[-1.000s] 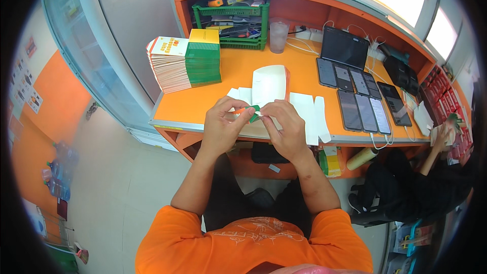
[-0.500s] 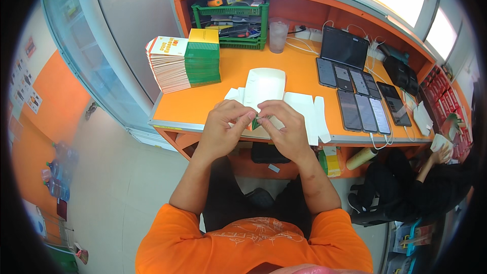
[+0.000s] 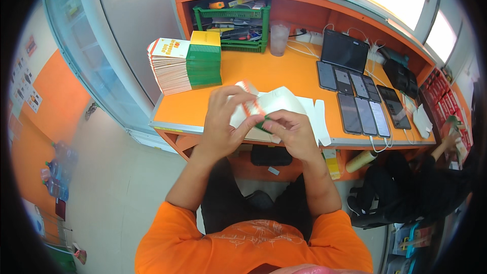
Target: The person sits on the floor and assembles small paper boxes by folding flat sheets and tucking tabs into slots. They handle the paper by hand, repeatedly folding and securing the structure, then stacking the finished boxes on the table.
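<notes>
A partly folded paper carton [image 3: 283, 100], white inside with orange and green printing outside, is between my hands over the desk's front edge. My left hand [image 3: 225, 117] pinches its printed edge on the left, fingers curled over the top and thumb below. On the right, my right hand [image 3: 294, 131] grips a lower corner by the green part, thumb and fingers pressed together. White card panels [image 3: 321, 123] lie flat on the desk beside and under the carton; whether they belong to it I cannot tell. Motion smears the printed panel near my left fingers.
Stacked printed cartons [image 3: 170, 68] stand at the desk's left. Behind are a green basket [image 3: 231, 45] of tools and a clear cup [image 3: 278, 39]. Several phones [image 3: 349, 114] with cables lie right, before a black screen [image 3: 345, 50]. Another person [image 3: 423, 187] sits far right.
My left hand has risen and lifted a printed panel, which shows orange and white. The tall white panel has tilted to the right. My right hand has shifted slightly right and down.
</notes>
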